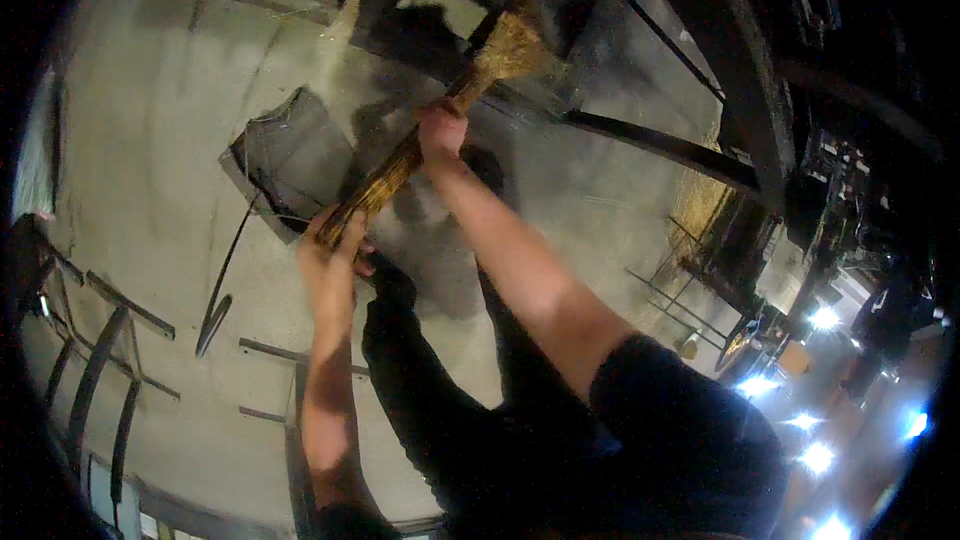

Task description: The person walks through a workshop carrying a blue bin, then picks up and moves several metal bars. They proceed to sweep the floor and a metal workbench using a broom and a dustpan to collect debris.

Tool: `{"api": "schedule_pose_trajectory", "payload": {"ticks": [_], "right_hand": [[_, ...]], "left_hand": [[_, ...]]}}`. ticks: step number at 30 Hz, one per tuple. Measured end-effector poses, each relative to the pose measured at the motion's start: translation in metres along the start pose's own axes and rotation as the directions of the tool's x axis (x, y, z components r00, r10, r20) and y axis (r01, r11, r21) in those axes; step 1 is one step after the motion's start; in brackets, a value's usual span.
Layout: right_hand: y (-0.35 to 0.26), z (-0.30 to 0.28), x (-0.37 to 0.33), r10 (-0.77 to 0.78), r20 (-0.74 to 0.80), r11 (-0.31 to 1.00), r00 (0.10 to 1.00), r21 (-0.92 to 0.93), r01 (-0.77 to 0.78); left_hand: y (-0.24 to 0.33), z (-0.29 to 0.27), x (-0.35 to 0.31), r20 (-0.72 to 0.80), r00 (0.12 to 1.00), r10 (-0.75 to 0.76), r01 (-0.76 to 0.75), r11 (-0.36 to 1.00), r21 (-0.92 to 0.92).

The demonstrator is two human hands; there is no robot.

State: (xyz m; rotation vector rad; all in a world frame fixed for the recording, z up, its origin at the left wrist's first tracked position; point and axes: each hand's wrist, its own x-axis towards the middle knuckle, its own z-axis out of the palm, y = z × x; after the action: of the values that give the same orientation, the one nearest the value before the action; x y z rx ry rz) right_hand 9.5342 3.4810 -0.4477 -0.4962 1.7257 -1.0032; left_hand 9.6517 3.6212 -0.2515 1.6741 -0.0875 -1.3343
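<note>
Both my hands are closed around a straw broom (505,48) that slants across the middle of the view. Its flared bristles point away from me to the upper right, next to the dark base of a metal frame. My right hand (442,132) grips it just below the bristles. Lower down, my left hand (332,248) wraps round the end of the bundled straw handle. Left of the broom, a dark dustpan (300,145) lies on the floor, and a thin long handle (235,255) runs from it toward me.
A dark metal frame (660,145) crosses the far and right side. Dark metal racks (110,370) stand at the left. At the right, yellowish straw-like material (700,190) lies beside a thin metal rack (680,305). Bright lights (815,455) show at the lower right.
</note>
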Motion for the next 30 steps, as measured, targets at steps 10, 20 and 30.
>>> {"api": "schedule_pose_trajectory", "payload": {"ticks": [10,20,30], "right_hand": [[-0.077,-0.068,0.102,-0.204,0.046,0.947,0.978,-0.243,0.209],[-0.076,-0.045,0.096,0.279,-0.004,0.889,0.96,-0.376,-0.26],[-0.019,-0.08,0.072,-0.057,0.352,0.944,0.934,-0.286,0.165]], "left_hand": [[-0.031,0.117,0.05,0.133,0.933,0.335,-0.338,0.941,0.007],[-0.04,0.131,0.012,-0.012,0.897,0.442,-0.422,0.863,0.278],[-0.059,0.093,-0.019,-0.128,0.96,0.25,-0.244,0.968,0.061]]}}
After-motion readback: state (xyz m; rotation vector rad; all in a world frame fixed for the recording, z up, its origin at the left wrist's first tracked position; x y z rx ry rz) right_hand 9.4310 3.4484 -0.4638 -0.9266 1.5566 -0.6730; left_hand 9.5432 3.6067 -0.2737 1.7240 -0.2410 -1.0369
